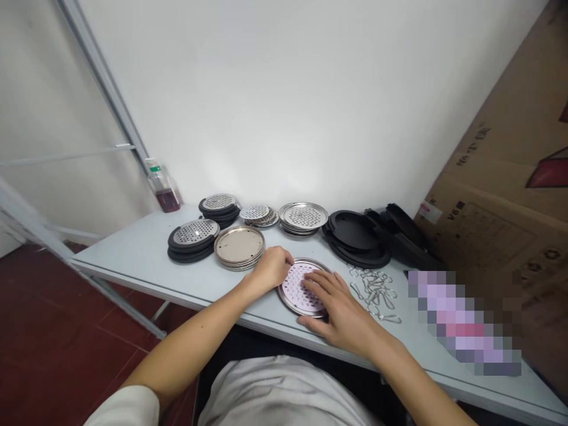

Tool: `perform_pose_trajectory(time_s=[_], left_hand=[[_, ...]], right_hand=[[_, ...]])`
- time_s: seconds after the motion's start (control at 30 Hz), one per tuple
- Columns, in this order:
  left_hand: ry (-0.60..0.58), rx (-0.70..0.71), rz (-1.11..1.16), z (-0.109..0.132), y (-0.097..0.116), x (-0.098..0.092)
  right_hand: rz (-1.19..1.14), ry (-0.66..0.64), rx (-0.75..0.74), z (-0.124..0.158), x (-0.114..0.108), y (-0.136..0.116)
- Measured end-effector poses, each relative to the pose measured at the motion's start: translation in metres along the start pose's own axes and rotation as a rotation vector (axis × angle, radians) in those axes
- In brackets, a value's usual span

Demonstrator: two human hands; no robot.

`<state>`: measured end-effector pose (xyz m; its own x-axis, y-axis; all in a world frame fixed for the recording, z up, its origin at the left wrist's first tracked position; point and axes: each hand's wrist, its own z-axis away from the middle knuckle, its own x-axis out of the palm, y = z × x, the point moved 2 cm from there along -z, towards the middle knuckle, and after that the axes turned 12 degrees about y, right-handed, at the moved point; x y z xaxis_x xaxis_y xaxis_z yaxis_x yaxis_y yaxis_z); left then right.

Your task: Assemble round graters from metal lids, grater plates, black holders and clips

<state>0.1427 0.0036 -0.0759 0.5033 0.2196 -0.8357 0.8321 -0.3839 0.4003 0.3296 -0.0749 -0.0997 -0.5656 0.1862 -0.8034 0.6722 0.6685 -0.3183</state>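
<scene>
Pixelated patch point(464, 322) at right end of the surface point(146, 254) conceals whatever lies there. Right hand point(339, 310) hides much of the perforated metal disc point(295, 281). Wire clips point(373, 293): exact shape too small to tell. Cardboard box point(497, 177) cut off by right edge; printing unreadable. Bottle point(165, 192): label too small to read.

We record a silver-rimmed disc point(302, 288) with a pale lilac face, patterned all over with small holes. Nearby sit matte black lids point(350, 231) and a champagne-gold disc stack point(239, 245). Our desk point(133, 254) reads pale grey-blue; the floor tiles point(66, 355) are dark red with darker lines.
</scene>
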Motion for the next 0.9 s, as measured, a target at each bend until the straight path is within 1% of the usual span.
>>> perform_pose_trajectory(time_s=[0.4,0.63,0.9], left_hand=[[0.057,-0.04,0.103,0.002,-0.001,0.003],[0.073,-0.008,0.138,0.004,-0.008,0.01],[0.092,0.023,0.15,0.002,-0.014,0.016]], right_hand=[[-0.016,-0.006,0.003,0.001,0.004,0.005],[-0.032,0.017,-0.005,0.001,0.006,0.006],[-0.036,0.016,-0.011,0.001,0.005,0.007]])
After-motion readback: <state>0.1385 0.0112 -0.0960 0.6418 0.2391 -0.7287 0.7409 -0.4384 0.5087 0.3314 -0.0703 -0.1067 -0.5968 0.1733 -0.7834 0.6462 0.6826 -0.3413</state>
